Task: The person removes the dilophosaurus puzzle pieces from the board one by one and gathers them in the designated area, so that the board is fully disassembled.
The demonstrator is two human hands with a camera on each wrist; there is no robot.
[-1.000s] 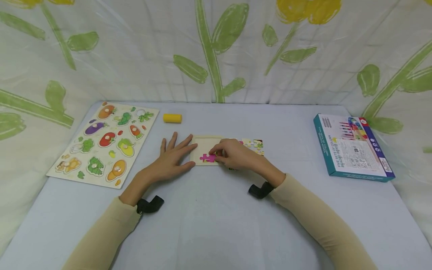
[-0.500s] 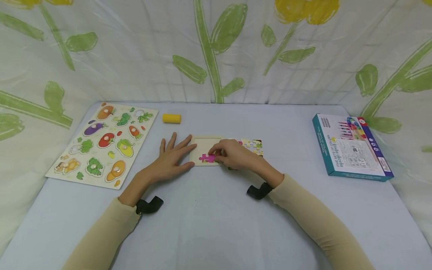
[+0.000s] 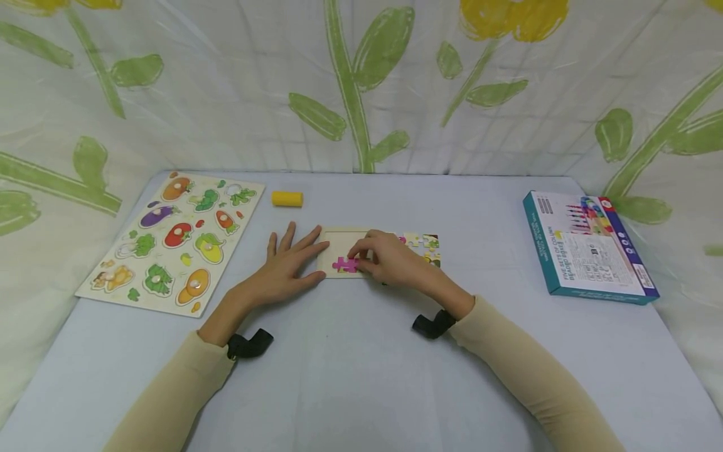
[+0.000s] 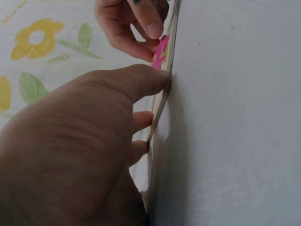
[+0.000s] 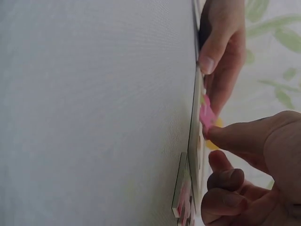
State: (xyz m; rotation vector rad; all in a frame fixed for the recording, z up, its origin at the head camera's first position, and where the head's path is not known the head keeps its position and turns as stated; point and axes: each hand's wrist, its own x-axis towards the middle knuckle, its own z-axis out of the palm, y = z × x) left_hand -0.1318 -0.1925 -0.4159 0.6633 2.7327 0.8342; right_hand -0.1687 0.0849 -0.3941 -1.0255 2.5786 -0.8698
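Observation:
A pink jigsaw piece [image 3: 344, 265] is at the lower part of a shallow wooden puzzle tray [image 3: 339, 237]. My right hand [image 3: 390, 258] pinches it at its right side; in the right wrist view the thumb tip meets the pink piece [image 5: 207, 113], which stands tilted up from the tray. The left hand [image 3: 288, 263] has its fingers spread, with fingertips and thumb resting on the tray's left edge. In the left wrist view, the left thumb [image 4: 150, 81] touches that edge. Several loose jigsaw pieces [image 3: 430, 242] lie right of the tray, partly hidden by my right hand.
A vegetable knob-puzzle board [image 3: 186, 242] lies at the left. A yellow cylinder [image 3: 287, 199] lies behind the left hand. At the right is a boxed bead set [image 3: 593, 248]. A flower-patterned sheet [image 3: 418, 94] hangs behind the table [image 3: 350, 376].
My right hand has shifted very slightly, its wrist a little lower in view, and the pink piece has moved a touch to the left. The left hand stays put.

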